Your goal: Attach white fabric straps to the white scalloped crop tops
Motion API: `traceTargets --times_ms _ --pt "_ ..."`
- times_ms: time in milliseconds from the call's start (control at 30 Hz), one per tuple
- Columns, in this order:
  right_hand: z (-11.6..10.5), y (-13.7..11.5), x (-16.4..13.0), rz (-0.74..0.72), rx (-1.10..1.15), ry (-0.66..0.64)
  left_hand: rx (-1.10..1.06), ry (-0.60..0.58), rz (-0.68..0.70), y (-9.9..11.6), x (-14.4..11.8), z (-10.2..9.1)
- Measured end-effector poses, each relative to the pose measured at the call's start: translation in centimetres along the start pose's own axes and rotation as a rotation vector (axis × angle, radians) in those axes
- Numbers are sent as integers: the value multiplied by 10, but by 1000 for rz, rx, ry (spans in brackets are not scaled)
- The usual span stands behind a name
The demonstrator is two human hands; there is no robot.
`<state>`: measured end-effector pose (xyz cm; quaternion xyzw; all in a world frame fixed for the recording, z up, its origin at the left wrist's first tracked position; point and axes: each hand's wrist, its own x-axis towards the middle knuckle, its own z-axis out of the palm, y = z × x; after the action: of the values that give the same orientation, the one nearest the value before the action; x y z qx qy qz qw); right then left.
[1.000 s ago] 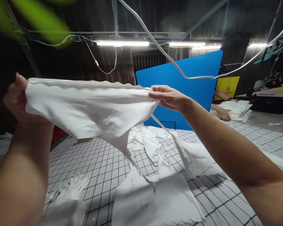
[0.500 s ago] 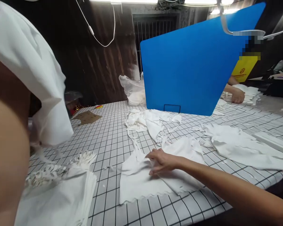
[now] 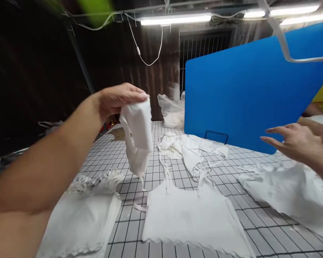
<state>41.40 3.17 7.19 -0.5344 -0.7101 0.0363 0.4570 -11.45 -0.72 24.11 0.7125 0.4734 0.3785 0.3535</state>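
Observation:
My left hand (image 3: pixel 125 96) pinches a white camisole (image 3: pixel 140 132) by one edge, and the garment hangs down above the table. Below it to the left lies a neat stack of white camisoles (image 3: pixel 80 218) with bunched straps at the top. In front of me another white camisole (image 3: pixel 191 215) is spread flat, with its straps pointing away and its scalloped hem toward me. My right hand (image 3: pixel 298 141) is raised at the right, fingers apart and holding nothing, over a loose white garment (image 3: pixel 293 193).
A grid-patterned cloth covers the table (image 3: pixel 123 229). Crumpled white garments (image 3: pixel 188 147) lie behind the flat one. A large blue board (image 3: pixel 247 89) stands in a wire holder, beside a clear plastic bag (image 3: pixel 172 111). Another person's hand (image 3: pixel 320 129) shows at far right.
My left hand has brought the hanging garment from the near left to over the table. My right hand has lifted off the flat camisole, now smooth, and moved right. The view has shifted.

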Motion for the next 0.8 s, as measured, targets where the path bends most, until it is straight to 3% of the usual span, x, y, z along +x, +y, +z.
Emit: traceTargets --times_ms 67,133,233,300,400,500,667,800 --pt "19 -60 -7 60 -5 -32 -37 -202 -59 0 8 23" --pt "53 -129 -15 -10 253 -203 -74 -294 -103 3 12 42" --pt "106 -205 -14 -135 605 -480 -107 -230 -90 8 12 57" --pt "128 -223 -12 -179 835 -702 -116 -213 -34 9 9 55" --pt "135 -215 -15 -134 1002 -993 -77 -401 29 4 0 41" --pt "119 -188 -23 15 1015 -1059 45 -551 7 -14 -9 28" --pt "73 -140 -30 197 961 -870 -27 -418 0 -56 -16 24" --pt "50 -112 -34 124 883 -923 -333 -229 84 -73 -19 27"
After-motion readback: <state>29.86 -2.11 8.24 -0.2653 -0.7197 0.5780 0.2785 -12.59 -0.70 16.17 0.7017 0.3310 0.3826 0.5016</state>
